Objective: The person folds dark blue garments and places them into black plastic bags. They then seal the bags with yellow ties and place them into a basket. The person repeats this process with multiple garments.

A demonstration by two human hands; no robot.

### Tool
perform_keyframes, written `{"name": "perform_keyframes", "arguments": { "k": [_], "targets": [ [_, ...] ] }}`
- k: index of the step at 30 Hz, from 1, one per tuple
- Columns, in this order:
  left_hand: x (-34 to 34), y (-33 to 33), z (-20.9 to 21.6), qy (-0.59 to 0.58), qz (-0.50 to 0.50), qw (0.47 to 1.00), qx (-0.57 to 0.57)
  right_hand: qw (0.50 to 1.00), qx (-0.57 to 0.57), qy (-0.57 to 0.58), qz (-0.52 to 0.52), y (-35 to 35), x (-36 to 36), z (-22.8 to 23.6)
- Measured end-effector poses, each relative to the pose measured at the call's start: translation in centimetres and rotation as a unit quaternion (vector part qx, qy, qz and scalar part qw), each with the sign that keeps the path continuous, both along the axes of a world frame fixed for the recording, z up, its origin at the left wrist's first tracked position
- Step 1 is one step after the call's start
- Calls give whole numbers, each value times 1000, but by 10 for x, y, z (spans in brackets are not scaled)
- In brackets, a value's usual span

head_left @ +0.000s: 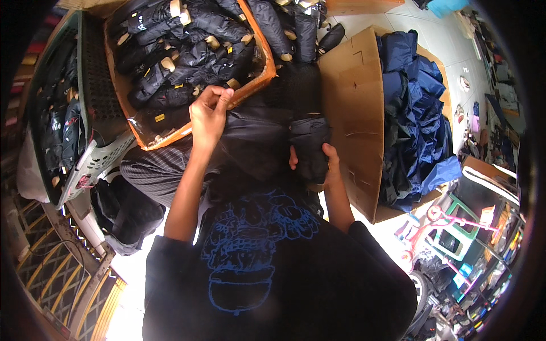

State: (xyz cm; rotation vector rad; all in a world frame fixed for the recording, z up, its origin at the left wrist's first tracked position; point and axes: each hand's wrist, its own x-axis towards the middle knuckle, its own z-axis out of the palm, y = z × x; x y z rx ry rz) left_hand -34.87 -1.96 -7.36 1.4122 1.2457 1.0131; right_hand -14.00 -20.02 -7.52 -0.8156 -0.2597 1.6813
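Note:
My right hand [332, 161] is wrapped round a rolled black fabric bundle [310, 142] standing roughly lengthwise over my lap, its thumb on the right side and fingertips showing on the left. My left hand [209, 113] is closed in a pinch beside the near edge of an orange-rimmed carton [190, 129]; whatever lies between its fingers is too small or hidden to name. Smooth black fabric [256, 124] lies across my lap between the two hands. Inside the carton are several similar black bundles [187, 48] with beige ends.
More black bundles [278, 25] lie beyond the carton. At the left stands a dark green plastic basket [82, 68] with bundles in it. A tall cardboard box [350, 119] at the right holds crumpled dark blue fabric [418, 108]. A pink scooter-like frame [435, 213] is at the lower right.

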Motion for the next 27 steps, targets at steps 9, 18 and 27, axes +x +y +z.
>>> {"name": "perform_keyframes", "arguments": {
  "k": [9, 18, 27],
  "targets": [
    [-27, 50, 32, 111, 78, 990, 41, 989, 115, 59, 77, 46, -39, 30],
    [-79, -5, 39, 38, -121, 992, 13, 633, 283, -628, 354, 107, -89, 68],
    [-91, -22, 1, 98, -88, 989, -63, 662, 298, -571, 383, 94, -93, 48]
  ]
}}
